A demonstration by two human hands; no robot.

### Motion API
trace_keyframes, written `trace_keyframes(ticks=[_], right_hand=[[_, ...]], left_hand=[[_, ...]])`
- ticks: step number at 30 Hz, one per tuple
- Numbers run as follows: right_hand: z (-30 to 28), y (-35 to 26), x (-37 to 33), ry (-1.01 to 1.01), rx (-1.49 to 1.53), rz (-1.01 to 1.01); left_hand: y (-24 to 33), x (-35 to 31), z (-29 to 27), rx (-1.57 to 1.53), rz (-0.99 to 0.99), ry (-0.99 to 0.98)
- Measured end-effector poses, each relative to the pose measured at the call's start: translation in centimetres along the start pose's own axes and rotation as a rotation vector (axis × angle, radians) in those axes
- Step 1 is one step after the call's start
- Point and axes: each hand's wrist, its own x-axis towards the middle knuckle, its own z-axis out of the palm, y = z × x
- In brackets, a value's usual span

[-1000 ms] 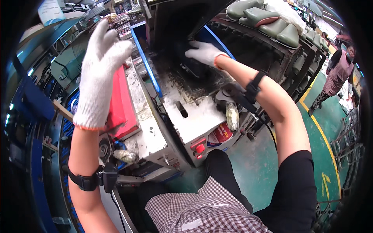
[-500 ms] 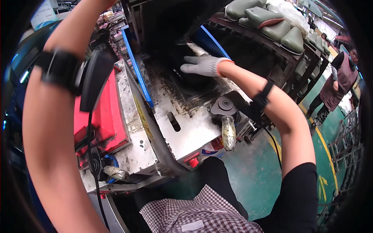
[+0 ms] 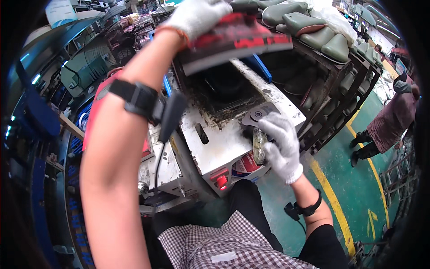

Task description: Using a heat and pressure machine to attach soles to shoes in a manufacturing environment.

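My left hand (image 3: 199, 17), in a white knit glove, is at the top on a red-and-black machine lid (image 3: 242, 42), its fingers curled over the upper edge. The lid is tilted and blurred by motion above the dark opening (image 3: 224, 92) of a white machine (image 3: 219, 148). My right hand (image 3: 283, 145), gloved alike, is beside a lever handle (image 3: 259, 145) wrapped in yellowish tape. Its fingers are bent but apart, the thumb close to the handle; contact cannot be made out. The handle hangs from a round grey pivot (image 3: 257, 114) at the machine's front right.
A red button (image 3: 221, 180) sits on the machine's front. Dark green shoe-shaped pieces (image 3: 304, 23) lie on a rack to the right. A second machine with a red cover (image 3: 103, 101) stands at left. At far right a person (image 3: 394, 121) walks on the green floor (image 3: 291, 215).
The lid has come down from its raised position, my left hand coming into view on it. My right hand has drawn back from over the opening to the lever handle. The person has turned.
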Motion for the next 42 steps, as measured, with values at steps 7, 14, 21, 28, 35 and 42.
trace_keyframes(ticks=[7,14,21,28,35,42], right_hand=[[4.1,-3.2,-2.3,0.025,-0.116,-0.002],[2.1,0.3,-2.4,-0.001,-0.226,-0.207],[-0.4,8.9,0.0,0.433,-0.244,0.19],[3.5,2.8,3.7,0.267,-0.391,-0.125],[12.7,-9.6,2.6,0.055,0.241,-0.22],[22.3,-20.1,5.5,-0.58,0.442,-0.058]], left_hand=[[4.8,-9.8,11.4,0.006,-0.115,0.356],[6.5,-13.5,14.9,-0.025,-0.067,0.439],[6.1,-14.0,15.4,-0.04,-0.092,0.392],[8.3,-15.7,11.5,-0.084,-0.133,0.189],[6.3,-27.5,-0.6,-0.086,-0.222,0.131],[2.4,-38.6,-12.0,0.068,-0.844,0.204]])
